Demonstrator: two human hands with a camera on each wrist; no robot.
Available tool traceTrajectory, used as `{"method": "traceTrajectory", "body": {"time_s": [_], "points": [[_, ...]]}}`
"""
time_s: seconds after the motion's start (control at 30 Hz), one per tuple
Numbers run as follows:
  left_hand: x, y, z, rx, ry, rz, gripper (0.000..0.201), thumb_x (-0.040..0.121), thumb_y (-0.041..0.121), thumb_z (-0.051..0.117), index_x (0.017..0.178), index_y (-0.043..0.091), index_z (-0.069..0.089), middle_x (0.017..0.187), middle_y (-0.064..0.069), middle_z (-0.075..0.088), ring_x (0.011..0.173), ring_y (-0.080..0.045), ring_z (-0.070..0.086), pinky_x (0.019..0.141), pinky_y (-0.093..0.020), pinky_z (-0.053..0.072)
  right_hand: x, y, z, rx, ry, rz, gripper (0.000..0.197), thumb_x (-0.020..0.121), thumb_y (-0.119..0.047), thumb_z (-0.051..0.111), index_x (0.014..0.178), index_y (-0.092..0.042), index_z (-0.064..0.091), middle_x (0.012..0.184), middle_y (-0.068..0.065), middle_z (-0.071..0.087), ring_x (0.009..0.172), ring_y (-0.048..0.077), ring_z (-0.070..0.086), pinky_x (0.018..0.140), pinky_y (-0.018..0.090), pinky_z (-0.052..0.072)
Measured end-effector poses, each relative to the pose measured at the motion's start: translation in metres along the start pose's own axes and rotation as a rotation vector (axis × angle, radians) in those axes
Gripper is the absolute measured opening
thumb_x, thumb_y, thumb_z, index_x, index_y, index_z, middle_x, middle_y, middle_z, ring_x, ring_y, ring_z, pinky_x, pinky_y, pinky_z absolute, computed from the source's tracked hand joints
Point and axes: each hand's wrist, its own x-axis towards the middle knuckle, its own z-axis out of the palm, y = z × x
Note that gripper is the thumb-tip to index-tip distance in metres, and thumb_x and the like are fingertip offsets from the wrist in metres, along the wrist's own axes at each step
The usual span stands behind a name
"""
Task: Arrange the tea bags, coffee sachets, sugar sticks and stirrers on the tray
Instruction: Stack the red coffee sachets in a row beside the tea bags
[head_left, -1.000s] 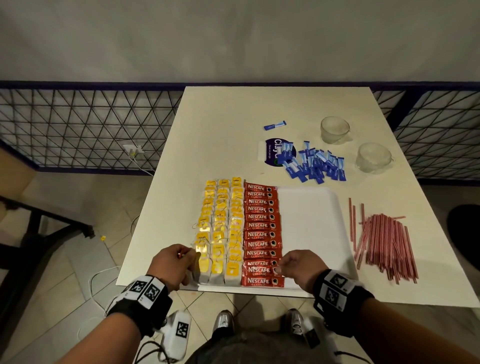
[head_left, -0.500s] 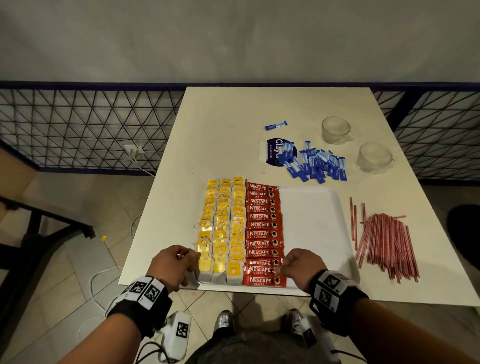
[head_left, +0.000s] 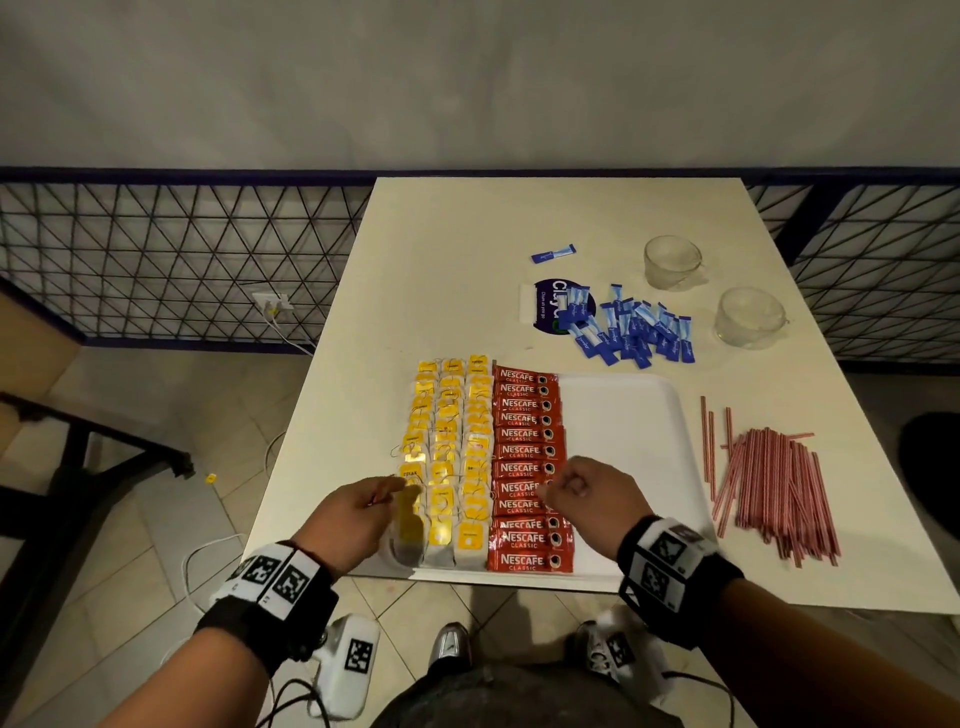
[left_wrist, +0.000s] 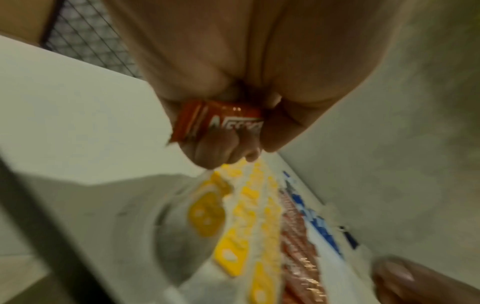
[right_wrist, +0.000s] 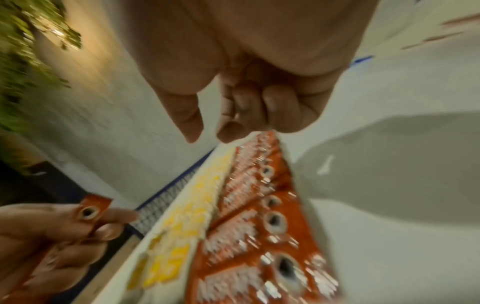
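Red Nescafe sachets (head_left: 527, 467) fill a column on the white tray (head_left: 623, 441) beside yellow tea bags (head_left: 449, 441). Left hand (head_left: 353, 519) grips a spare sachet (left_wrist: 221, 121); right hand (head_left: 587, 499) hovers above the column, fingers curled, holding nothing.

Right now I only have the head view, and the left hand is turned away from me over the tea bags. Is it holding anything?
Observer: Yes. The left wrist view shows the left hand gripping a red coffee sachet bundle in its curled fingers.
Operator: One sachet or several?
Observer: Layered edges at its end suggest more than one, but the blur hides the count.
Operator: And the right hand?
Observer: The right wrist view shows the right hand empty, with its fingers curled and the thumb and forefinger tips apart, above the sachet column.
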Motion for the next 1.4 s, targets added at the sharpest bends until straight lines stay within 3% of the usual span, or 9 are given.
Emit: {"method": "traceTrajectory", "body": {"time_s": [0.1, 0.17, 0.33, 0.5, 0.67, 0.8, 0.9, 1.13, 1.4], "points": [[-0.010, 0.039, 0.017, 0.059, -0.275, 0.102, 0.020, 0.099, 0.010, 0.049, 0.106, 0.024, 0.061, 0.056, 0.010, 0.060, 0.049, -0.003, 0.054, 0.049, -0.018, 0.044, -0.009, -0.036, -0.006, 0.121, -0.131, -0.214, 0.011, 0.082, -0.037, 0.070, 0.093, -0.035, 0.067, 0.087, -0.011, 0.065, 0.076, 0.002, 0.062, 0.068, 0.022, 0.051], [-0.011, 0.059, 0.029, 0.206, -0.425, 0.164, 0.017, 0.100, 0.022, 0.050, 0.091, 0.029, 0.063, 0.061, 0.008, 0.060, 0.053, -0.008, 0.056, 0.056, -0.026, 0.047, -0.014, -0.050, -0.007, 0.176, -0.195, -0.314, 0.017, 0.082, -0.031, 0.073, 0.098, -0.035, 0.068, 0.093, -0.010, 0.066, 0.069, -0.004, 0.059, 0.065, 0.018, 0.048], [-0.006, 0.077, 0.049, 0.154, -0.575, 0.126, 0.015, 0.097, 0.018, 0.056, 0.084, 0.012, 0.061, 0.061, -0.003, 0.061, 0.050, -0.016, 0.052, 0.055, -0.027, 0.044, -0.010, -0.038, -0.014, 0.212, -0.124, -0.328, 0.013, 0.082, -0.022, 0.073, 0.079, -0.034, 0.069, 0.085, -0.010, 0.068, 0.085, 0.005, 0.062, 0.081, 0.030, 0.051], [0.000, 0.054, 0.048, -0.185, -0.385, 0.079, 0.015, 0.092, -0.004, 0.055, 0.085, 0.005, 0.065, 0.070, -0.017, 0.063, 0.054, -0.024, 0.056, 0.049, -0.029, 0.047, -0.003, -0.009, -0.028, 0.319, -0.144, -0.082, 0.005, 0.083, -0.024, 0.073, 0.084, -0.021, 0.069, 0.081, 0.002, 0.071, 0.068, 0.007, 0.064, 0.065, 0.023, 0.050], [-0.001, 0.043, 0.062, -0.165, -0.229, 0.040, 0.013, 0.092, -0.001, 0.059, 0.079, 0.000, 0.057, 0.065, -0.013, 0.064, 0.051, -0.022, 0.055, 0.043, -0.026, 0.044, -0.003, 0.007, -0.030, 0.428, -0.258, 0.096, 0.004, 0.086, -0.013, 0.067, 0.082, -0.013, 0.068, 0.074, 0.004, 0.069, 0.040, 0.007, 0.035, 0.042, 0.019, 0.028], [-0.004, 0.040, 0.073, 0.101, -0.162, 0.002, 0.022, 0.093, 0.012, 0.060, 0.071, 0.011, 0.063, 0.061, -0.005, 0.063, 0.044, -0.011, 0.055, 0.043, -0.023, 0.045, -0.002, 0.020, -0.029, 0.216, -0.310, 0.099, 0.008, 0.082, -0.019, 0.073, 0.075, -0.016, 0.070, 0.058, -0.014, 0.066, 0.049, -0.002, 0.055, 0.050, 0.013, 0.040], [-0.006, 0.033, 0.083, 0.369, -0.120, 0.054, 0.023, 0.089, 0.019, 0.064, 0.066, 0.024, 0.062, 0.059, 0.008, 0.060, 0.046, -0.002, 0.053, 0.048, -0.015, 0.043, 0.001, 0.031, -0.020, 0.012, -0.325, 0.102, 0.009, 0.072, -0.030, 0.077, 0.070, -0.025, 0.070, 0.075, -0.012, 0.072, 0.080, 0.007, 0.067, 0.079, 0.030, 0.055], [-0.010, 0.022, 0.102, 0.611, -0.012, 0.117, 0.008, 0.091, 0.029, 0.059, 0.084, 0.024, 0.060, 0.094, 0.002, 0.068, 0.091, -0.016, 0.061, 0.071, -0.020, 0.038, -0.005, 0.039, -0.005, -0.145, -0.262, 0.119, 0.017, 0.072, -0.029, 0.079, 0.072, -0.027, 0.062, 0.080, -0.015, 0.064, 0.076, 0.003, 0.059, 0.063, 0.020, 0.043], [-0.006, 0.016, 0.106, 0.745, -0.014, 0.078, 0.019, 0.093, 0.027, 0.051, 0.093, 0.015, 0.065, 0.100, -0.006, 0.069, 0.096, -0.024, 0.062, 0.073, -0.025, 0.042, -0.004, 0.043, 0.003, -0.205, -0.219, 0.126, 0.008, 0.074, -0.028, 0.071, 0.070, -0.027, 0.064, 0.084, -0.013, 0.068, 0.080, 0.004, 0.061, 0.073, 0.023, 0.050]]}}
